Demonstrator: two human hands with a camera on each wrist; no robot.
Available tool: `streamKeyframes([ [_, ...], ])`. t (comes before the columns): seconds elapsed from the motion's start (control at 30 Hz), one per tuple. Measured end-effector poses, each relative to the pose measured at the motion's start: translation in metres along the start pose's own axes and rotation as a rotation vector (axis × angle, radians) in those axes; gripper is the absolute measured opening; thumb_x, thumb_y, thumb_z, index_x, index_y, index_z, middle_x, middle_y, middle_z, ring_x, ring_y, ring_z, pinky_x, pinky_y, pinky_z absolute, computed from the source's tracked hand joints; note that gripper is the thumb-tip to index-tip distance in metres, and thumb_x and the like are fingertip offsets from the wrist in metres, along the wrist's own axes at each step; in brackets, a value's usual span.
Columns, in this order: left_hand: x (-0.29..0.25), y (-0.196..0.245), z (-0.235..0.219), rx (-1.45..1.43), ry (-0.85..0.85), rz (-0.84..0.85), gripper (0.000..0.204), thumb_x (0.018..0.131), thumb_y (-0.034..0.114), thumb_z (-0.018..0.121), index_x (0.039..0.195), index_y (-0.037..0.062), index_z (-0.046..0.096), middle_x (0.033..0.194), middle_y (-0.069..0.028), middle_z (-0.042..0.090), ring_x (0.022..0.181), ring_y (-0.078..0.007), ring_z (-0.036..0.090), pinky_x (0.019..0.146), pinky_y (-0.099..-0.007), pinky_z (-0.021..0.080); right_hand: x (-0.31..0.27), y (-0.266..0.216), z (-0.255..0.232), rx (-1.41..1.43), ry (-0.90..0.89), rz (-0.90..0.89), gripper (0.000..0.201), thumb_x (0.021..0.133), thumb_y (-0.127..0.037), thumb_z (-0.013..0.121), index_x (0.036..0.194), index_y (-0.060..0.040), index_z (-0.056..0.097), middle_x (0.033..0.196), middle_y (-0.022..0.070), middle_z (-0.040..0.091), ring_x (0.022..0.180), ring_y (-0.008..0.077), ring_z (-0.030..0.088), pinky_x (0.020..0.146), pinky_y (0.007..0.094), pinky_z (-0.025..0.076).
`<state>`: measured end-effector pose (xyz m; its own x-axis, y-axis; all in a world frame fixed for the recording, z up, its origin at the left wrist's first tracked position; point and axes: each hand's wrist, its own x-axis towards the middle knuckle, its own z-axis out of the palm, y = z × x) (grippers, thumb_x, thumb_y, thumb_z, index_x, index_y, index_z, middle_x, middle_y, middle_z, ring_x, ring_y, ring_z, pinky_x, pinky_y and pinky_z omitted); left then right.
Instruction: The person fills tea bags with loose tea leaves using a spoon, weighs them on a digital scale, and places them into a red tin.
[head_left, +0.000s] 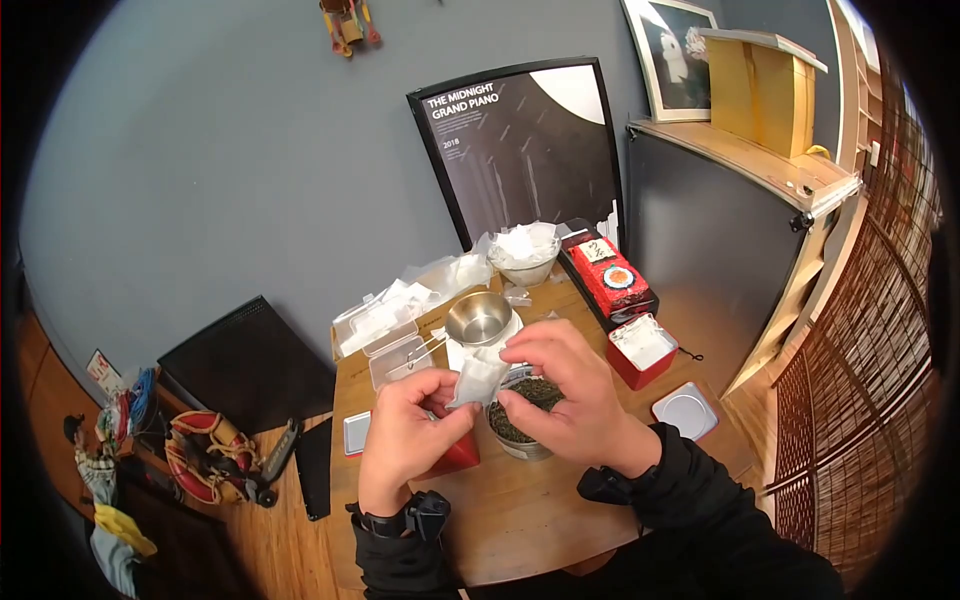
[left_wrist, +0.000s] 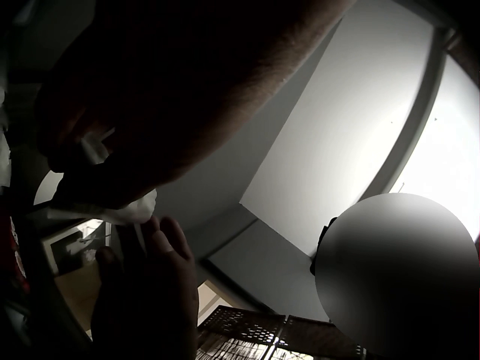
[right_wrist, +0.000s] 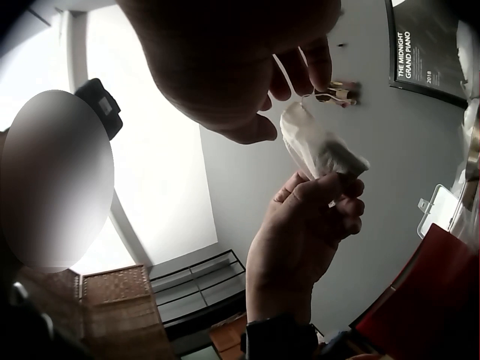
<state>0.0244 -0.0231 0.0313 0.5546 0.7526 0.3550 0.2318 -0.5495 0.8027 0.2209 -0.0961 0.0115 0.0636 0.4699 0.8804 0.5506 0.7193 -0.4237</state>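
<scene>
My right hand: bent fingers near top of white bag; can't tell if gripping string. Left hand pinches bag left of leaf bowl. Best keep bag upright, pinch softly.

Far wall: grey, with a small jointed figure mounted high up. Against it, at far centre, stands a black-framed poster lettered "THE MIDNIGHT GRAND PIANO" and "2018".

Far right: a cabinet with a dark grey side and a wooden top. On that top a white-framed picture stands upright, a yellow box just beside it. Right edge: a brown woven screen.

Left: a black flat panel, tilted, above the wooden floor. Near left: a yellow cloth and a red-and-tan article, identity undetermined.
</scene>
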Motion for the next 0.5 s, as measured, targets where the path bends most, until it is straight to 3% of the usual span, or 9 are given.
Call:
streamKeyframes([
  [0.13,0.002,-0.004,0.004,0.045,0.012,0.016,0.024,0.077,0.004,0.077,0.098,-0.0040,0.071,0.081,-0.0044,0.072,0.071,-0.0074,0.063,0.066,-0.0241,0.052,0.001,0.002,-0.001,-0.088,-0.018,-0.030,0.033,0.073,-0.004,0.077,0.104,-0.0045,0.064,0.103,0.0114,0.062,0.098,0.0312,0.059,0.084,0.0393,0.050],
  [0.23,0.003,-0.010,0.007,0.064,0.077,0.025,0.017,0.075,-0.001,0.077,0.091,-0.0029,0.071,0.073,0.0000,0.067,0.067,-0.0048,0.057,0.062,-0.0227,0.048,0.003,0.003,0.001,-0.100,0.014,-0.102,0.032,0.073,-0.004,0.077,0.103,-0.0043,0.064,0.101,0.0109,0.063,0.101,0.0327,0.058,0.087,0.0421,0.049],
  [0.5,0.002,-0.008,0.007,0.191,0.129,0.072,0.018,0.074,-0.002,0.075,0.092,-0.0031,0.071,0.074,-0.0033,0.070,0.068,-0.0063,0.061,0.064,-0.0239,0.051,-0.001,0.003,0.006,-0.144,0.011,-0.056,0.029,0.073,-0.004,0.076,0.100,-0.0031,0.065,0.097,0.0113,0.063,0.102,0.0342,0.058,0.088,0.0437,0.049],
])
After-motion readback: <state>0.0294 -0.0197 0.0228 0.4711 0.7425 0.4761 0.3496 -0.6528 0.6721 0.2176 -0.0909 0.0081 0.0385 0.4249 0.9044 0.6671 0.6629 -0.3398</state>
